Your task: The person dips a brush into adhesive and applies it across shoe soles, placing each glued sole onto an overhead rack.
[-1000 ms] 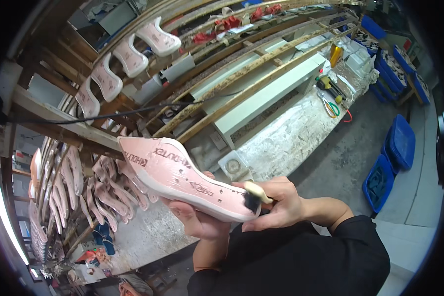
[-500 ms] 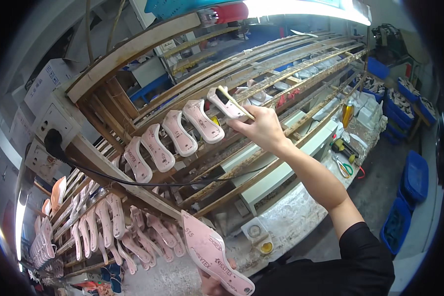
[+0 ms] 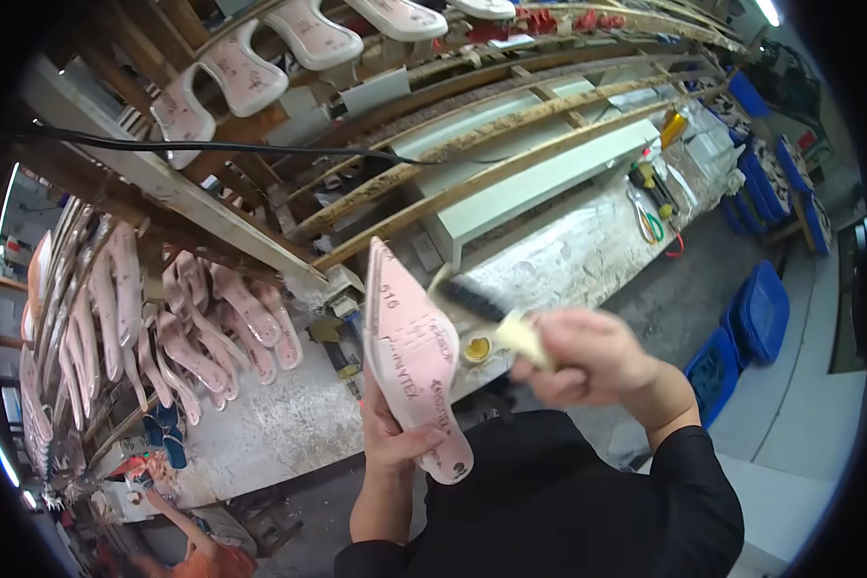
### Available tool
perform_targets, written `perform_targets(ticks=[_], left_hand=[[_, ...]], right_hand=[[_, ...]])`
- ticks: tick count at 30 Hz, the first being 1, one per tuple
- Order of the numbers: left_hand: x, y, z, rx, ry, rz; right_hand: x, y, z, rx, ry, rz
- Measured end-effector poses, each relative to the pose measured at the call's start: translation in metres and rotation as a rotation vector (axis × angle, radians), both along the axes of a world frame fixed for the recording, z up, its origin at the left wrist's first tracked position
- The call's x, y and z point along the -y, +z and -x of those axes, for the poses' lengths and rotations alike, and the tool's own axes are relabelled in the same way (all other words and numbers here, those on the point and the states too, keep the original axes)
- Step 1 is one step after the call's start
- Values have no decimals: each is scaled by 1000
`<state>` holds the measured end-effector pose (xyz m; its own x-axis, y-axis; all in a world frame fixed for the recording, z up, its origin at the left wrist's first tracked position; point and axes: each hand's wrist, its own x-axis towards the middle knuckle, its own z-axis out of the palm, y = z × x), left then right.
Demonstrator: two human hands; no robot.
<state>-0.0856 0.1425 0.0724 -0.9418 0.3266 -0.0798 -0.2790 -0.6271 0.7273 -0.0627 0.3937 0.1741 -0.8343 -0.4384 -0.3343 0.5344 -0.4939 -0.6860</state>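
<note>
In my left hand (image 3: 395, 438) a pink pointed insole (image 3: 412, 352) with a pale edge and dark printing stands tip up. My thumb lies over its narrower heel part. My right hand (image 3: 597, 364), smeared by motion, is closed round the pale handle of a brush (image 3: 474, 301). The dark bristle end points to the left, beside the insole's right edge; whether it touches cannot be made out. A small cup with yellowish contents (image 3: 476, 349) sits on the bench just behind the two hands.
Several pink insoles (image 3: 246, 72) stand on a wooden rack (image 3: 433, 197) above the worn bench (image 3: 279, 424). More insoles (image 3: 188, 347) hang at the left. A black cable (image 3: 250, 147) crosses the rack. Scissors (image 3: 643, 217) lie farther right, blue crates (image 3: 761, 308) beyond. Another person (image 3: 212, 559) is at lower left.
My right hand has come down from the rack with the brush, to beside the insole. My left hand has raised its insole into fuller view. The view has tipped downward.
</note>
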Motion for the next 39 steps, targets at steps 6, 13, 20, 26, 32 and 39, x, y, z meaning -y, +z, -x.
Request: perform_targets(ticks=[6,13,20,26,32,39], left_hand=[[-5,-3,-17,-41,-186,81],[-28,8,-58,-23,-155,79],[-36,-18,-86,-57,-75,160],[-44,-18,-102,-5,182,-37],[-49,-14,-115,-5,24,57],[-25,-12,-130,-6,-117,154]], right_hand=[[18,-60,-26,112,98,-63],[2,-77,-68,145,125,159],[-34,-74,-80,-31,255,-74],[-78,-66,-77,-287,92,-463],[-63,-36,-60,-1297,-33,-963],[-56,-49,-52,-1627,-34,-979]])
